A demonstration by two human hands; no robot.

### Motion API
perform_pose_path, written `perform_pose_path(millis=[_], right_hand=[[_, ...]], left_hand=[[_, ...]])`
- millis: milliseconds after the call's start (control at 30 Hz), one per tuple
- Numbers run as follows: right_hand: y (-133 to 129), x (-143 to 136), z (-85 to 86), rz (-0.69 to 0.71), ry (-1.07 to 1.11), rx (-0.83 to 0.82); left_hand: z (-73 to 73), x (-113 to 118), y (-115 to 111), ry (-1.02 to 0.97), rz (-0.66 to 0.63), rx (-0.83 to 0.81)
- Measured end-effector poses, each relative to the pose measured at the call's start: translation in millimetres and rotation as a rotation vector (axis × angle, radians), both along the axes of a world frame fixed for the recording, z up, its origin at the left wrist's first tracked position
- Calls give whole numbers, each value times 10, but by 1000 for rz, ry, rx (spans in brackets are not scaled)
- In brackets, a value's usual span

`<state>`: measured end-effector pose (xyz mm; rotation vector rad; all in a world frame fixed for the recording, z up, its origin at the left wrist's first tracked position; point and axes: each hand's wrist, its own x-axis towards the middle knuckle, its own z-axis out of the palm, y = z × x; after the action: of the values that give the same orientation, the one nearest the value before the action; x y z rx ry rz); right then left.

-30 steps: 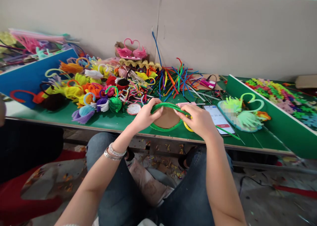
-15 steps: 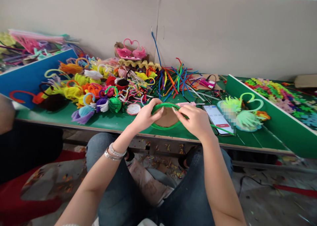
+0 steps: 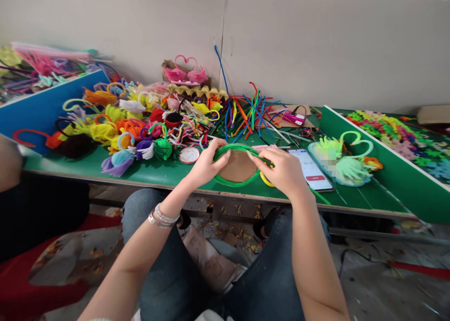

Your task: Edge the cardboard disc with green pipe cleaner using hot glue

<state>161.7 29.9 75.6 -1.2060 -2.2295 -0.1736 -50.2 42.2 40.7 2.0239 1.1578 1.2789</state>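
Note:
A round brown cardboard disc (image 3: pixel 237 167) with green pipe cleaner (image 3: pixel 235 183) laid along its rim is held up above the table's front edge. My left hand (image 3: pixel 210 161) grips its upper left rim, thumb on the face and fingers behind. On the upper right rim, my right hand (image 3: pixel 281 168) pinches the green strand between thumb and fingers. A loose green end sticks out beyond my right wrist. Part of a yellow ring (image 3: pixel 266 179) shows just under my right hand.
Colourful pipe-cleaner swans (image 3: pixel 105 133) crowd the left, loose pipe cleaners (image 3: pixel 246 112) lie behind the disc. A phone (image 3: pixel 314 171) and a pale green swan pair (image 3: pixel 353 166) are at right, beside a green divider (image 3: pixel 386 164). A person's arm shows at far left.
My right hand has shifted slightly right and down along the rim. The disc's face shows more, and the yellow ring has come into view. The loose green end has moved down.

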Motion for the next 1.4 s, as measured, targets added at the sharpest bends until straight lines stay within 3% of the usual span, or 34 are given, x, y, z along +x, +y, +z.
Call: perform_pose_path(millis=[367,767,967,1133,1300,1400], right_hand=[[-4,19,4,-17,63,-12],[-17,-12,14,-39,76,22],[-19,-30,3,-170,139,-44],[-31,-44,44,-304,261,-194],[-16,-17,44,-193,349,-347],[10,8,19,-112,368,-340]], left_hand=[[0,-2,9,-75,58,60],[-21,-16,19,-69,38,161],[-39,-8,32,-75,44,144],[-63,11,51,-178,25,77],[-80,30,49,-265,-14,3],[-86,31,50,-268,-15,-2]])
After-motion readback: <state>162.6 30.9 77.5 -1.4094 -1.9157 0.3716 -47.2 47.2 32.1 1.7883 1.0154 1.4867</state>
